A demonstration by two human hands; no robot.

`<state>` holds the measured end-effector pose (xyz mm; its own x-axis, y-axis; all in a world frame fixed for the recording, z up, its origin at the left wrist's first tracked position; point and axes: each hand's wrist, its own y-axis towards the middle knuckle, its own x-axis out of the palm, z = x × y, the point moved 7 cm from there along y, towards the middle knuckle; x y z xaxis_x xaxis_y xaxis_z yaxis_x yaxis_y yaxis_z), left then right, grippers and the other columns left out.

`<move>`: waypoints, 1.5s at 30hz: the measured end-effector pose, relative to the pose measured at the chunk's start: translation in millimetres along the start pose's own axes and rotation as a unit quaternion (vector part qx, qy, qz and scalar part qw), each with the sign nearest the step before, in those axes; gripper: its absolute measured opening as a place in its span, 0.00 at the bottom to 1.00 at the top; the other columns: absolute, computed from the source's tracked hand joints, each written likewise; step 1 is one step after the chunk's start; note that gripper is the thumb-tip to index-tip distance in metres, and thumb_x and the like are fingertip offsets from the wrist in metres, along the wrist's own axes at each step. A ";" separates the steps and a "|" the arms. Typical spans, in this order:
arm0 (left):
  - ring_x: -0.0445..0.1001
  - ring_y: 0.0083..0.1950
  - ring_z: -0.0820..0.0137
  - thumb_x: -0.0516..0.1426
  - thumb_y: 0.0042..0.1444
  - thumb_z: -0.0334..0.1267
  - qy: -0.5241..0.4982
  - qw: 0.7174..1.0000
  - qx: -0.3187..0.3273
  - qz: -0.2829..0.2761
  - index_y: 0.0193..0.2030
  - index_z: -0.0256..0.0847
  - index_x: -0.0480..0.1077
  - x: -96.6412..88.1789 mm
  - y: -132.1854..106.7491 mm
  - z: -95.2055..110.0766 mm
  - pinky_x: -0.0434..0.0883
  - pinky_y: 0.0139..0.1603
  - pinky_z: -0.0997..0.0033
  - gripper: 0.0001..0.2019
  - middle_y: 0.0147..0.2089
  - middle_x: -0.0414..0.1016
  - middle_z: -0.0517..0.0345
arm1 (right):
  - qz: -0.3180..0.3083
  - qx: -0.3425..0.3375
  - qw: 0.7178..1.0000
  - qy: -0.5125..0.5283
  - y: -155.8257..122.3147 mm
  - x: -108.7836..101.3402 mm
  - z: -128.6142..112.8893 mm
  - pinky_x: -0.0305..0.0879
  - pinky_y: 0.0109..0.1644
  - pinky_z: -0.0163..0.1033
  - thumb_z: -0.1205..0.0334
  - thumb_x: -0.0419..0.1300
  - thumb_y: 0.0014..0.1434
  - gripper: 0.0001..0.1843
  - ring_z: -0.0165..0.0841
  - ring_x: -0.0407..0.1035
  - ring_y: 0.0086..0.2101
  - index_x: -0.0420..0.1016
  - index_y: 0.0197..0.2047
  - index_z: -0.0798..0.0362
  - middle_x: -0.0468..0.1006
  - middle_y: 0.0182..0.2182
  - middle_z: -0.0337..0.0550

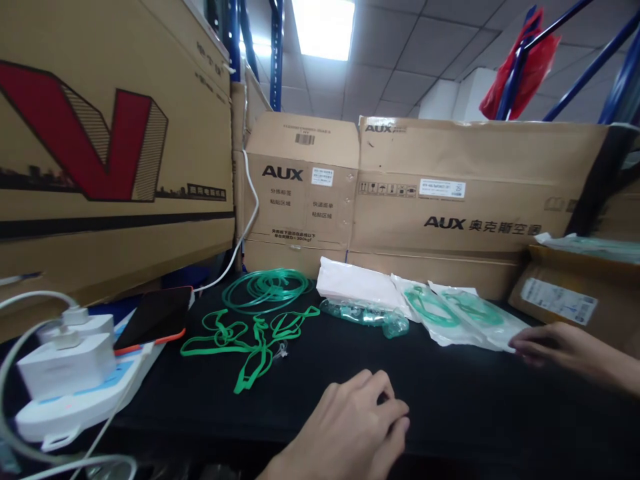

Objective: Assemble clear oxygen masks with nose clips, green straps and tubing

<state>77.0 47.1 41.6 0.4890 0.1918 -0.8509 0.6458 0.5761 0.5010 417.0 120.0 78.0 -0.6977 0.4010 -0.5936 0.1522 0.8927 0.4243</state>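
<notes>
My left hand (350, 427) rests palm down on the black table (450, 393) at the near edge, fingers loosely bent, holding nothing. My right hand (565, 350) reaches in from the right with fingers stretched out; its fingertips touch the corner of a sealed clear bag (470, 315) holding green tubing. A second such bag lies beside it. A stack of white bags (355, 283) and a clear-green mask part (365, 313) lie to the left. Further left are a coil of green tubing (265, 288) and loose green straps (250, 337).
A phone in an orange case (155, 315) lies on a white power strip (65, 393) with two chargers at the left. Large cardboard boxes (450, 200) wall in the back and left. An open carton (565, 293) stands at the right.
</notes>
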 end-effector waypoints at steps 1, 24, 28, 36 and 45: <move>0.78 0.40 0.65 0.60 0.66 0.35 0.002 1.000 -0.001 -0.002 0.48 0.45 0.80 0.5 0.1 0.6 0.73 0.29 0.72 0.08 0.43 0.79 0.58 | -0.035 -0.027 0.999 -0.029 -2.0 4.3 -11.3 0.63 0.28 0.46 0.43 0.66 0.58 0.23 0.38 0.69 0.19 0.82 0.20 0.49 0.76 0.17 0.50; 0.75 0.44 0.62 0.50 0.72 0.35 0.094 0.975 -0.190 0.065 0.42 0.44 0.78 -80.3 -63.6 -101.8 0.72 0.50 0.60 0.14 0.43 0.79 0.56 | -0.131 -0.295 0.932 -0.162 -12.0 141.9 -66.8 0.70 0.58 0.61 0.53 0.56 0.67 0.32 0.55 0.70 0.58 0.61 0.72 0.44 0.73 0.61 0.54; 0.76 0.46 0.61 0.55 0.69 0.40 0.002 0.968 -0.237 0.081 0.42 0.46 0.78 -91.5 -54.4 -94.5 0.70 0.50 0.62 0.10 0.45 0.81 0.59 | -0.167 -0.215 0.958 -0.094 -36.9 137.3 -80.9 0.71 0.59 0.57 0.46 0.64 0.61 0.30 0.53 0.72 0.56 0.71 0.65 0.41 0.77 0.59 0.48; 0.79 0.44 0.65 0.60 0.66 0.45 -0.326 0.907 -0.268 -0.002 0.44 0.43 0.76 -68.4 -20.6 -76.5 0.70 0.47 0.70 0.09 0.40 0.81 0.61 | -0.278 -0.166 0.946 -0.004 -74.8 156.3 -141.9 0.60 0.69 0.56 0.40 0.57 0.68 0.23 0.48 0.64 0.64 0.77 0.60 0.39 0.77 0.59 0.42; 0.76 0.47 0.64 0.61 0.65 0.47 -0.413 0.875 -0.241 -0.069 0.45 0.43 0.79 -47.3 -12.8 -64.1 0.68 0.50 0.68 0.11 0.43 0.80 0.60 | -0.295 -0.129 0.942 0.093 -84.0 143.6 -161.4 0.64 0.65 0.48 0.39 0.56 0.69 0.22 0.44 0.72 0.57 0.79 0.59 0.37 0.80 0.57 0.38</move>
<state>8.0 81.5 65.4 0.8117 -0.4316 -0.3935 0.5071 0.8551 0.1081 191.1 69.4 67.5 -0.7215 -0.2129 -0.6589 -0.4591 0.8595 0.2249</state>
